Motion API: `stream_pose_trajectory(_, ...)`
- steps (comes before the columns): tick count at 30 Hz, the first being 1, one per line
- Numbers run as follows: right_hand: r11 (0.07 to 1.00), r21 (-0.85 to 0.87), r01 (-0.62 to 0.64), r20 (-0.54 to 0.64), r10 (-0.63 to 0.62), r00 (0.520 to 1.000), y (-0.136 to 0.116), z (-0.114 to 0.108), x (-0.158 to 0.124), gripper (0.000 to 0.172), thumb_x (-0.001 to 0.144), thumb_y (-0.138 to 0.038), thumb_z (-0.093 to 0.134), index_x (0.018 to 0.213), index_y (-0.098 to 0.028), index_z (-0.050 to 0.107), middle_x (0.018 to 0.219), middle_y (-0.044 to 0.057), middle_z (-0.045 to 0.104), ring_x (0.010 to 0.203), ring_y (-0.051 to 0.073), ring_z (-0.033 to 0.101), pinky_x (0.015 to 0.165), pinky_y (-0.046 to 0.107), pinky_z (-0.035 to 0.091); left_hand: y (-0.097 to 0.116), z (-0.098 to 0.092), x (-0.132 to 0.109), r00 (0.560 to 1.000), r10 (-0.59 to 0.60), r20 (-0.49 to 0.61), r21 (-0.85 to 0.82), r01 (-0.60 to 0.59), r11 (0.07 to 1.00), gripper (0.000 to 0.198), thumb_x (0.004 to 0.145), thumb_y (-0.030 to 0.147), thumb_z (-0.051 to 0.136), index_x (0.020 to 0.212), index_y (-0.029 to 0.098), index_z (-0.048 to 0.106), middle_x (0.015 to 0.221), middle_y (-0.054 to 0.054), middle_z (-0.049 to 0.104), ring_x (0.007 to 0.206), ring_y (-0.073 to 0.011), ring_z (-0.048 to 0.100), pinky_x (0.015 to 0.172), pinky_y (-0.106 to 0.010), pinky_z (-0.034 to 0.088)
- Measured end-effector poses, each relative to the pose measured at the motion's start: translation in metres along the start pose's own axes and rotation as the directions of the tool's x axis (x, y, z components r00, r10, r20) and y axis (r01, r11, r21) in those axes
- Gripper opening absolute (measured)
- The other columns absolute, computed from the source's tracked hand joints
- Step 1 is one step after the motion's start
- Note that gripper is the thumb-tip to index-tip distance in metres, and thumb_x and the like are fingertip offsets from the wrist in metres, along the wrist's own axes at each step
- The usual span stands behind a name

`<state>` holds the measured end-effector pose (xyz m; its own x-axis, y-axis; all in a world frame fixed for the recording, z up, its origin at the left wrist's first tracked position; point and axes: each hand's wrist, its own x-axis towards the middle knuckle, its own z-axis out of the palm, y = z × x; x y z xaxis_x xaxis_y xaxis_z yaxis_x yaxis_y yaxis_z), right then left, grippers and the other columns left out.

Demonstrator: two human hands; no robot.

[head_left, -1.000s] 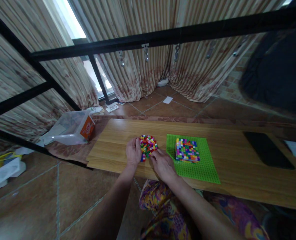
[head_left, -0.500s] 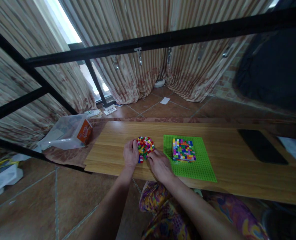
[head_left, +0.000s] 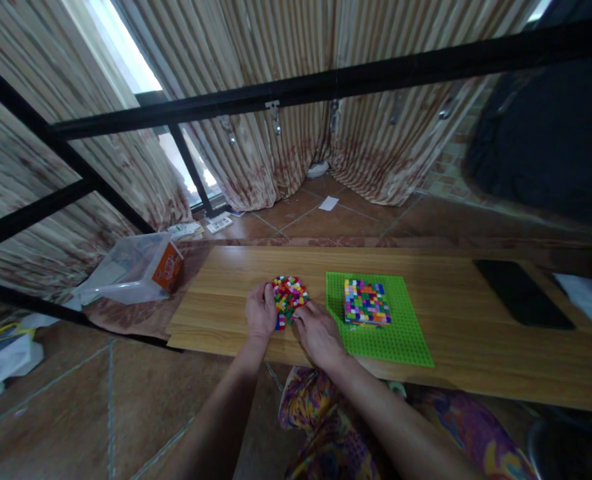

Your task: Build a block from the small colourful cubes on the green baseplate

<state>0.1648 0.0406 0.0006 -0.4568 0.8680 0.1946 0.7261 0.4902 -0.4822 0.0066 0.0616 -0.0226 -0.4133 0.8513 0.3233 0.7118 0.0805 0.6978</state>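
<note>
A loose pile of small toy bricks (head_left: 290, 293) in many colours lies on the wooden board, between my two hands. My left hand (head_left: 261, 312) rests at the pile's left edge with its fingers curled and closed; what they hold, if anything, is hidden. On the pile's near right side, my right hand (head_left: 320, 335) has its fingers bent together at the bricks, and whatever is between the fingertips is too small to name. Just right of that hand lies a green baseplate (head_left: 410, 340), bearing a squarish block of multicoloured bricks (head_left: 367, 303).
The long wooden board (head_left: 216, 313) spans the view. A dark flat panel (head_left: 523, 293) lies on its right part, near a white sheet (head_left: 589, 300). Left of the board stands a clear plastic box (head_left: 136, 267) with an orange label. A black metal rail (head_left: 296, 92) crosses before the curtains.
The view has shifted slightly. Both hands stay in place at the pile, with only small finger movement at most. The block on the baseplate looks the same.
</note>
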Motion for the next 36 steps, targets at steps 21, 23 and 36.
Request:
stream_pose_trajectory(21, 0.998, 0.065, -0.014, -0.063, 0.018, 0.998, 0.0, -0.008, -0.003, 0.017, 0.092, -0.016, 0.044, 0.09, -0.02, 0.061, 0.091, 0.007, 0.065, 0.087, 0.021, 0.059, 0.078, 0.03, 0.044, -0.002, 0.0, 0.002, 1.0, 0.016, -0.008, -0.012, -0.016, 1.0, 0.038, 0.092, 0.038, 0.035, 0.093, 0.019, 0.067, 0.091, -0.01, 0.071, 0.087, -0.0219, 0.064, 0.08, -0.034, 0.048)
stream_pose_trajectory(23, 0.981, 0.189, 0.031, -0.137, -0.004, 0.991, -0.002, -0.019, -0.004, 0.018, 0.093, -0.015, 0.043, 0.089, -0.02, 0.059, 0.086, 0.005, 0.065, 0.081, 0.019, 0.061, 0.074, 0.028, 0.045, -0.003, 0.0, 0.003, 1.0, 0.015, -0.004, -0.009, -0.015, 1.0, 0.038, 0.092, 0.039, 0.035, 0.093, 0.019, 0.067, 0.092, -0.01, 0.071, 0.087, -0.022, 0.064, 0.08, -0.033, 0.048)
stream_pose_trajectory(36, 0.918, 0.364, -0.157, -0.49, 0.332, 0.806, 0.101, -0.106, -0.006, 0.022, 0.086, -0.021, 0.048, 0.088, -0.018, 0.07, 0.089, 0.008, 0.068, 0.084, 0.02, 0.064, 0.079, 0.034, 0.049, -0.004, -0.001, 0.004, 1.0, 0.015, -0.01, -0.046, -0.016, 0.999, 0.037, 0.09, 0.042, 0.037, 0.091, 0.02, 0.067, 0.09, -0.008, 0.072, 0.087, -0.022, 0.066, 0.078, -0.032, 0.05)
